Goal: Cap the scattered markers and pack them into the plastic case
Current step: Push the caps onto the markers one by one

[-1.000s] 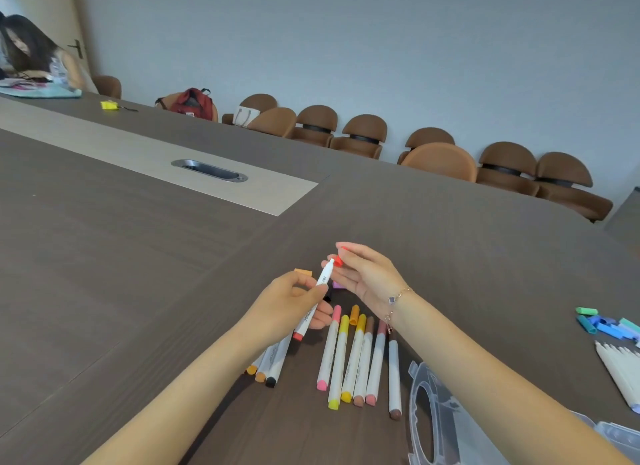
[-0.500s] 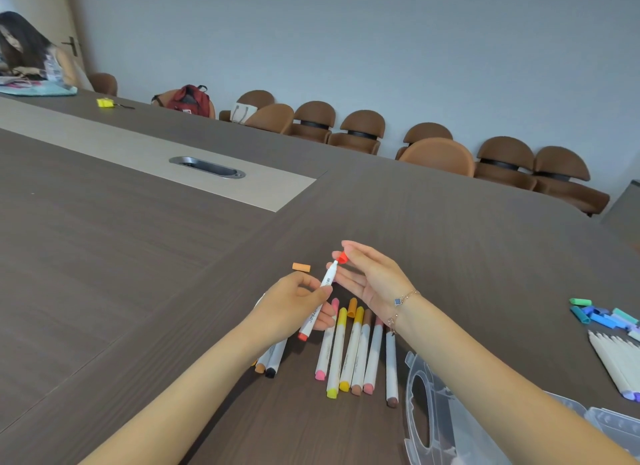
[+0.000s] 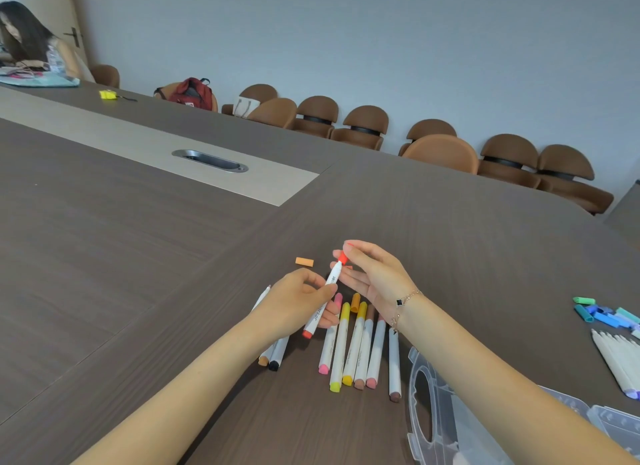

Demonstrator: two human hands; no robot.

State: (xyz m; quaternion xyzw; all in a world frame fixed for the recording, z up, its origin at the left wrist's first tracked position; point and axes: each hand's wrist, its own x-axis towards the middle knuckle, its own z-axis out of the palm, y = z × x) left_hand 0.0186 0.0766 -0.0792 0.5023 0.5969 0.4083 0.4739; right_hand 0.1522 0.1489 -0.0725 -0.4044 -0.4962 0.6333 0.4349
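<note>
Hands work together: the white marker (image 3: pixel 323 297) is gripped mid-barrel by the left hand (image 3: pixel 298 305), its red cap (image 3: pixel 343 257) pinched by the right hand (image 3: pixel 375 274) above the tabletop (image 3: pixel 138 291). Cap should be pushed straight until seated; the plastic case (image 3: pixel 450 426) waits nearby.

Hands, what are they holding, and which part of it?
The left hand grips a white marker around its middle. The right hand pinches the red cap at the marker's top end.

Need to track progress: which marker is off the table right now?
The red marker: the left hand grips its barrel while the right hand pinches its red cap. All others lie flat on the table.
</note>
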